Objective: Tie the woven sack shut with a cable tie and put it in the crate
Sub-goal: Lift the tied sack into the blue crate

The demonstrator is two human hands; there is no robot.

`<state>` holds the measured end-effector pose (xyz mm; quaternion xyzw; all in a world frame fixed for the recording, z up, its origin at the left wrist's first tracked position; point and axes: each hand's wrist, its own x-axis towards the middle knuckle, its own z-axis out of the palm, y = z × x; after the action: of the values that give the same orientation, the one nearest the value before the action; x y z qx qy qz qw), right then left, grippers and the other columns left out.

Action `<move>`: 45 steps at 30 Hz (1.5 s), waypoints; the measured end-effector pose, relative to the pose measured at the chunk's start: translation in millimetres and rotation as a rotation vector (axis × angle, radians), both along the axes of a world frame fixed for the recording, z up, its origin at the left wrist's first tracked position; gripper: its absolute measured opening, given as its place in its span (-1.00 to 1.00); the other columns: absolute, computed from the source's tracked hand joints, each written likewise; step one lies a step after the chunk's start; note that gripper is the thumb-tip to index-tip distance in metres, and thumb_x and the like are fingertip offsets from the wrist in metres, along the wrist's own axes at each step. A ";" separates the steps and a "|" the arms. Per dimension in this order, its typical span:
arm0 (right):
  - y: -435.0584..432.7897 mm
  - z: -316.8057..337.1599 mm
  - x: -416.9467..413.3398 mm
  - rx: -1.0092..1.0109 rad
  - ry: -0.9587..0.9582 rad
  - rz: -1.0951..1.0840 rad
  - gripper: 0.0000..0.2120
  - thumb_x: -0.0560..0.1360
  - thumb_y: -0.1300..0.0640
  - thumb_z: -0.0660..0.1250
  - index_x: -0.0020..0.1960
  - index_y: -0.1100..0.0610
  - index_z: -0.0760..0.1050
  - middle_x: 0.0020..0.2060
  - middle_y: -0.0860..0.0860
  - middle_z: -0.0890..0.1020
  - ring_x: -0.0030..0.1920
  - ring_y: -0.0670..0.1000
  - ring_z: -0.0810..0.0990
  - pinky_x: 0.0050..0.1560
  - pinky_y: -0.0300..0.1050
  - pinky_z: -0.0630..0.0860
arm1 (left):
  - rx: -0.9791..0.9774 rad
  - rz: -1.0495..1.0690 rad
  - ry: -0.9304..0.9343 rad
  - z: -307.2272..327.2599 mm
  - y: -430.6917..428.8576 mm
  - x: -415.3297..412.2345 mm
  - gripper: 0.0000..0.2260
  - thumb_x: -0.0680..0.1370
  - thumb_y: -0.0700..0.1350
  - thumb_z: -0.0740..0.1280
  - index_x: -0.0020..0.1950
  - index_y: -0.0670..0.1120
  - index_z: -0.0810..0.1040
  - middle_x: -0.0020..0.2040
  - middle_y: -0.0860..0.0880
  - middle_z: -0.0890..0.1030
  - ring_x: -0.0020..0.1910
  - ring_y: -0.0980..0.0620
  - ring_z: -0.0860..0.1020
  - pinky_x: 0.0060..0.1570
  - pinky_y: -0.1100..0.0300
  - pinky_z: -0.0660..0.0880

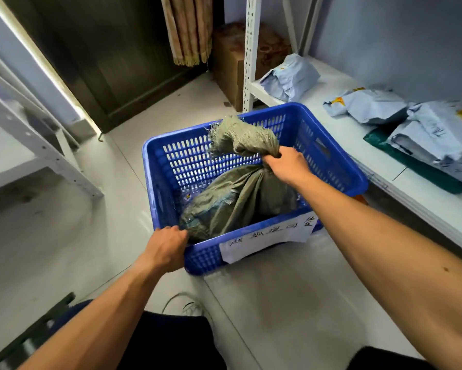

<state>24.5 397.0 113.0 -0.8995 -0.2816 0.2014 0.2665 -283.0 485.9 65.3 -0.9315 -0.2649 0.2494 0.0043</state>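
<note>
A grey-green woven sack point(240, 201) sits inside the blue slotted plastic crate point(331, 156) on the floor. My right hand point(284, 165) grips the sack's gathered neck, and the frayed open end flops up and to the left above my fist. My left hand point(165, 248) holds the crate's near left rim, fingers curled over the edge. A white paper label point(267, 239) with handwriting hangs on the crate's near wall. No cable tie shows; my right hand hides the neck.
A low white shelf point(358, 145) on the right carries several grey mailer parcels point(288, 76). A white metal upright point(250, 49) stands behind the crate, a cardboard box point(230, 62) beyond it. Another white rack point(37, 145) stands at left. Loose string point(187, 303) lies on the floor near me.
</note>
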 end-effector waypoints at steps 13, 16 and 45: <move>77.7 32.6 25.2 0.184 -0.002 -0.036 -0.81 0.44 0.05 0.21 -0.04 0.04 0.57 -0.40 0.04 0.71 -0.34 0.08 0.73 0.01 0.09 0.66 | -0.310 0.078 0.035 -10.8 -20.2 40.7 -0.41 0.50 0.08 0.37 0.45 -0.09 0.30 0.32 -0.15 0.46 0.27 -0.17 0.52 0.20 0.01 0.46; 88.7 21.3 26.6 0.179 0.013 -0.020 -0.80 0.51 0.08 0.23 0.05 0.06 0.58 -0.19 0.09 0.74 -0.34 0.07 0.73 0.02 0.05 0.66 | -0.368 0.086 -0.040 -4.9 -18.9 49.6 -0.49 0.51 0.13 0.35 0.37 -0.08 0.37 0.29 -0.15 0.49 0.23 -0.18 0.53 0.14 0.01 0.47; 89.6 -2.9 30.2 -0.200 -0.091 0.009 -0.39 0.52 -0.33 0.28 0.18 0.22 0.55 0.27 0.23 0.60 0.19 0.24 0.57 0.04 0.00 0.44 | -0.453 0.178 -0.265 18.3 -16.6 73.4 -0.40 0.57 0.15 0.31 0.48 -0.10 0.22 0.28 -0.16 0.54 0.19 -0.18 0.53 0.10 -0.01 0.49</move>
<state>54.7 486.6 110.1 -0.9287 -0.2758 0.1884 0.1613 -209.6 469.3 83.5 -0.9062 -0.2816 0.1774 -0.2606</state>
